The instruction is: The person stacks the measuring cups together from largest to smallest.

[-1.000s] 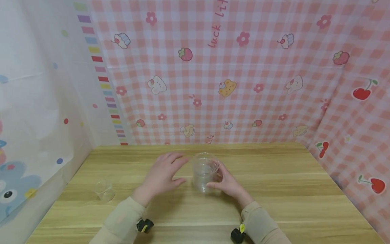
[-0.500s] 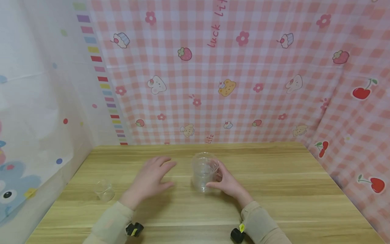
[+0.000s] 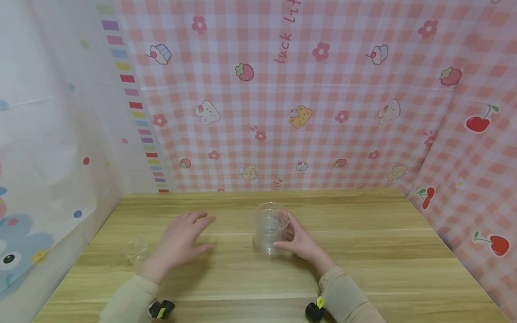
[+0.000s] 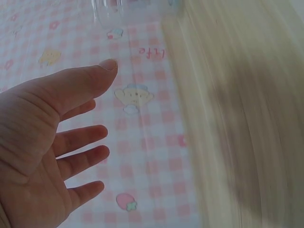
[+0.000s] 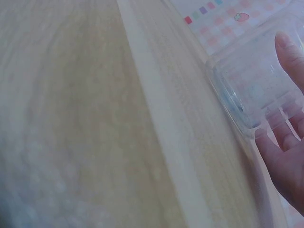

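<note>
A large clear cup (image 3: 266, 229) stands upright on the wooden table, near its middle. My right hand (image 3: 300, 242) holds it from the right side, thumb at the front; in the right wrist view, the fingers (image 5: 285, 135) lie against the clear wall (image 5: 247, 80). My left hand (image 3: 179, 237) is held above the table to the left of the large cup, touching nothing. Its fingers and thumb are spread apart in the left wrist view. A smaller clear cup (image 3: 135, 246) stands farther left, partly hidden behind my left wrist.
The wooden table (image 3: 363, 233) ends at a pink checked cloth (image 3: 258, 98) at the back and right. A white patterned cloth (image 3: 48, 134) hangs along the left side. Each wrist carries a small black camera (image 3: 161, 309).
My left hand has moved left, away from the large cup and toward the smaller one. My right hand and the large cup have stayed in place.
</note>
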`<state>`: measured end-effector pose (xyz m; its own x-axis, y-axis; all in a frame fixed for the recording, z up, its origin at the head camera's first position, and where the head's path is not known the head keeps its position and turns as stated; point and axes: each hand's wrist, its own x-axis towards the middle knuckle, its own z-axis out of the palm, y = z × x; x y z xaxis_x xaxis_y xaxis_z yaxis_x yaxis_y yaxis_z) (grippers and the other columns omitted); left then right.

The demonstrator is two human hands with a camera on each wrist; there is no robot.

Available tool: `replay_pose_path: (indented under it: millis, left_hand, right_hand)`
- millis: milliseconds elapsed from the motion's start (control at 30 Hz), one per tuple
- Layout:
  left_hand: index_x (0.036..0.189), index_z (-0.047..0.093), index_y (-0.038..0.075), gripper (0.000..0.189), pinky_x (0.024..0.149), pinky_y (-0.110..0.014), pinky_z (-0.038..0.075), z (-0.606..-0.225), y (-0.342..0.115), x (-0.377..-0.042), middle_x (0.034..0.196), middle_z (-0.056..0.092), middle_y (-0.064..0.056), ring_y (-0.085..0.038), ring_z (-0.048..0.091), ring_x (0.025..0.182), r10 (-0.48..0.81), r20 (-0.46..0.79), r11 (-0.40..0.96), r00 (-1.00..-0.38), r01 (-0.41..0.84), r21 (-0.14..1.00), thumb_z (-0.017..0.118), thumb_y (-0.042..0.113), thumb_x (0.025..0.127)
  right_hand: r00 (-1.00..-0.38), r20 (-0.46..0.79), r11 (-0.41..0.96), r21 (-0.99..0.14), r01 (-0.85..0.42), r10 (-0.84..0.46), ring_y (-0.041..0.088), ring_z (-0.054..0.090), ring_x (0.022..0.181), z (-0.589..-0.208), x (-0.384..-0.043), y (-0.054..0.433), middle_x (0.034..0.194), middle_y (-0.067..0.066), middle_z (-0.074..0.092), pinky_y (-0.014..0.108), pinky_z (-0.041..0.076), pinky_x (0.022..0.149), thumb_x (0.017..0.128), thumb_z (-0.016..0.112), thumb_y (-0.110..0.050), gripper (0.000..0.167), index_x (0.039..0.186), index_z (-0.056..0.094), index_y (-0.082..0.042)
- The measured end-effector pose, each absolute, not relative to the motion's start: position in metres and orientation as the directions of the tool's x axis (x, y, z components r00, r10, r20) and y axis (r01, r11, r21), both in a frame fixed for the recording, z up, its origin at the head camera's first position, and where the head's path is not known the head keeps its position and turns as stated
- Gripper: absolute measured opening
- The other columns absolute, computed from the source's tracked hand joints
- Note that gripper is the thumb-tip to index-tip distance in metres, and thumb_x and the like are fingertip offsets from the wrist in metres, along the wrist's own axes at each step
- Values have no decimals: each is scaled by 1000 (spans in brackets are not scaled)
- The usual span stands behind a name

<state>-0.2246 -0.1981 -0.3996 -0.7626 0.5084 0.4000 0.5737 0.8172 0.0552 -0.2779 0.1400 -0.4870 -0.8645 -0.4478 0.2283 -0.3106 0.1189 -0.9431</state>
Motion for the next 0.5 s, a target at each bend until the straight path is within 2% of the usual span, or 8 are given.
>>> replay_pose_path:
  millis: [500]
  left_hand:
    - [129,61,3,69,91,-62,45,-393,-241,-216,122,62,-22,-43,57,111,459,391,846,-798,527,82,90,28,71]
  right_hand:
    - [-874,209,132,-947,-293,-439,39,34,140,-485,-277,140,154,18,35,48,32,112,80,80,1,87,150,29,-8]
